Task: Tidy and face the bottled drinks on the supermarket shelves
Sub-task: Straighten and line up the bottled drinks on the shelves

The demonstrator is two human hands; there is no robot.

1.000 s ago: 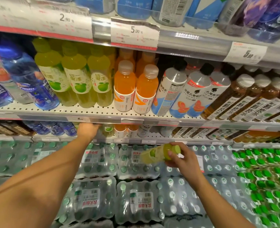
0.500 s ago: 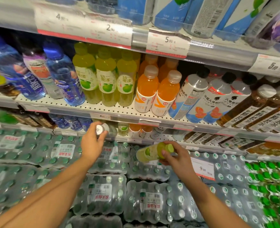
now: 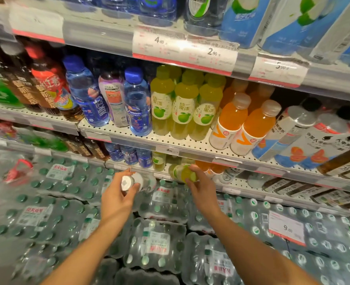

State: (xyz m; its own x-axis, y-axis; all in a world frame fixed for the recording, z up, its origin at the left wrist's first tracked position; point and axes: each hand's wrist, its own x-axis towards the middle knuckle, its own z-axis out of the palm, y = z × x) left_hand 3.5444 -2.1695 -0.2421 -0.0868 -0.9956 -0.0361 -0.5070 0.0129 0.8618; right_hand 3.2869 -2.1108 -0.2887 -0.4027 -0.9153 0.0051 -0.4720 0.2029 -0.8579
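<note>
Just below frame centre, the left hand [image 3: 116,199] clasps a white-capped bottle [image 3: 136,182] near its cap, and the right hand [image 3: 200,192] grasps a yellow-green bottle [image 3: 183,172] by its cap end, both lying tilted at the lower shelf [image 3: 252,182] edge. Full plastic bottles likely feel fairly heavy, stiff and slick, so gripping lower on the labelled body should steady them.

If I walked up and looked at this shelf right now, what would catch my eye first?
Probably the two hands low in the middle: the left hand grips a white-capped bottle, and the right hand holds a yellow-green bottle lying on its side at the lower shelf. Above them, the yellow-green apple drinks and orange drinks stand brightly in rows, while shrink-wrapped water packs fill the bottom.
</note>
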